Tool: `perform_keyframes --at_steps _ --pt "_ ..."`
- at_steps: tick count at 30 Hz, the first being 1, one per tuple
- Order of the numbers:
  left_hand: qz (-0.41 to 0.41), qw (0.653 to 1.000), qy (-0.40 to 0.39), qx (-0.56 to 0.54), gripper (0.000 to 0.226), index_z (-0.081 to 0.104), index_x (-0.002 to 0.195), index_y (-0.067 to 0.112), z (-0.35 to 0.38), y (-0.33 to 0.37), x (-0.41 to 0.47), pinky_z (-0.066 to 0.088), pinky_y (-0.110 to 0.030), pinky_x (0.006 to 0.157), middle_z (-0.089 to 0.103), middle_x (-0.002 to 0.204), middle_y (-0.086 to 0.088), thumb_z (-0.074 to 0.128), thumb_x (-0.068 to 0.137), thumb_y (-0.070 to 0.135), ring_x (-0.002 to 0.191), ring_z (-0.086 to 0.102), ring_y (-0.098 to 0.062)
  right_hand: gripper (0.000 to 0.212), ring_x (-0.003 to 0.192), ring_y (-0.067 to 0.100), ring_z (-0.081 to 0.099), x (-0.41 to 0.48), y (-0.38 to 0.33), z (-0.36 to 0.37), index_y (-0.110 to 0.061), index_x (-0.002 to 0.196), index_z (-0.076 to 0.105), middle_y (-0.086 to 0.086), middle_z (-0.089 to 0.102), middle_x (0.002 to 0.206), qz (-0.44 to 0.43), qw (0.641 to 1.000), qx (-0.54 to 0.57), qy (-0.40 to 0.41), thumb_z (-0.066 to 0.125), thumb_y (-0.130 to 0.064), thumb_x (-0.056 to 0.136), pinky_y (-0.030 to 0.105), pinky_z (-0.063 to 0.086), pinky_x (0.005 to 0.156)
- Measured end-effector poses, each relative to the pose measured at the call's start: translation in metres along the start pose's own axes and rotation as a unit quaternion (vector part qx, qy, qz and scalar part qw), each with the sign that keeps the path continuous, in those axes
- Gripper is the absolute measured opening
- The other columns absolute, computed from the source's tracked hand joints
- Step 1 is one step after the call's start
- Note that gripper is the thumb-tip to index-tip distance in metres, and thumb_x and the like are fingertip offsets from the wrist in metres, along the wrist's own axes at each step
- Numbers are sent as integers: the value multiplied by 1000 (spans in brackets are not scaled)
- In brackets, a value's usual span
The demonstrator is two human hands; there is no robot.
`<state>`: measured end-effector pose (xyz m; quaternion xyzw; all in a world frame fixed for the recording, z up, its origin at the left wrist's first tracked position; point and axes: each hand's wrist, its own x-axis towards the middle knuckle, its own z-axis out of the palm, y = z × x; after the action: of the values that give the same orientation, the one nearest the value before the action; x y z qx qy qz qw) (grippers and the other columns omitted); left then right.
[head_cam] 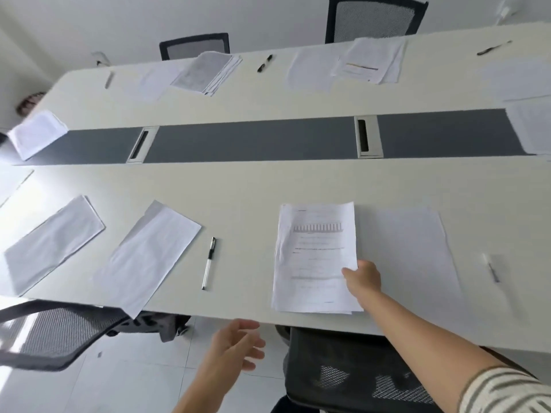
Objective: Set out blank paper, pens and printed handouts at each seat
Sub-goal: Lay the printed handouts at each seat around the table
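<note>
Long smooth cream table (pixel 253 186), grey strip (pixel 253 141) running down its middle, mesh chairs (pixel 372 19) around. Right hand (pixel 365 278) is pinching the flat printed handout (pixel 316 257) at five o'clock; left hand (pixel 235 347) is hovering, fingers loosely spread.

A long pale conference table (pixel 268 180) in a room with a plain white wall (pixel 268 13).
Out beyond the right hand (pixel 362 277) a dark grey strip (pixel 253 138) runs along the table's middle, with one cable port (pixel 368 137) straight ahead of the hand and a second cable port (pixel 138 144) well to its left. Two far mesh chairs (pixel 375 19) (pixel 195 46) stand past the table's far edge. Just below the hand is a near mesh chair (pixel 343 368), with another mesh chair (pixel 53 332) well to its left, on a glossy pale tiled floor (pixel 134 368). Bright glare washes the table's left end.
</note>
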<state>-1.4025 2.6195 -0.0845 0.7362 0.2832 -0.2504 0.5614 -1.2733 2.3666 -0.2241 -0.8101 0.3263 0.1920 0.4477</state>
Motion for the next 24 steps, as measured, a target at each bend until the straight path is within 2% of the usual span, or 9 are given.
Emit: perform_keyframes --at_steps 3,7,10,13,16,20,22,24 --pt "6 1000 -22 1 12 63 103 7 -8 2 8 53 -31 63 73 87 -16 54 95 8 74 70 -24 13 62 18 55 -5 6 5 -6 95 63 3 62 78 13 1000 -15 11 54 -15 91 22 39 50" --pt "18 998 -56 5 12 64 103 10 -15 6 24 53 -29 62 73 87 -15 55 95 11 74 70 -22 15 67 15 59 -12 12 9 -13 102 64 -2 64 83 12 1000 -12 4 57 -18 90 23 42 51" --pt "26 997 -69 22 12 65 101 10 -10 11 40 53 -31 62 74 83 -13 55 95 10 72 69 -22 21 77 19 65 -20 13 -1 -12 103 65 2 68 93 22 999 -24 -18 62 -23 86 30 55 65" --pt "40 993 -98 43 11 65 100 9 10 22 53 52 -32 63 74 83 -15 55 94 10 72 69 -23 36 89 26 69 -21 28 -28 -7 112 64 10 70 106 35 999 -33 -19 63 -25 81 38 57 79" --pt "55 985 -137 91 11 64 101 12 47 34 62 53 -34 66 72 86 -13 55 94 14 73 68 -22 40 94 20 67 -20 49 -75 -14 124 59 7 67 112 28 999 -24 23 62 -28 87 37 57 87" --pt "127 947 -178 237 12 61 101 27 117 41 70 54 -26 71 66 95 3 53 92 27 85 65 -11 35 103 20 61 -11 82 -150 -16 126 59 4 65 121 -9 988 -107 114 57 -24 92 29 48 86" --pt "193 911 -184 314 18 59 109 29 157 44 73 50 -20 79 60 109 9 51 93 29 94 59 -5 38 116 22 57 1 102 -184 -18 130 56 4 59 131 -20 974 -172 148 55 -24 93 33 48 90" --pt "252 869 -183 385 28 54 123 27 196 46 77 43 -20 92 51 129 9 49 95 31 112 53 -7 40 120 24 52 17 122 -211 -19 134 52 5 53 135 -18 961 -222 162 54 -25 94 36 48 89"
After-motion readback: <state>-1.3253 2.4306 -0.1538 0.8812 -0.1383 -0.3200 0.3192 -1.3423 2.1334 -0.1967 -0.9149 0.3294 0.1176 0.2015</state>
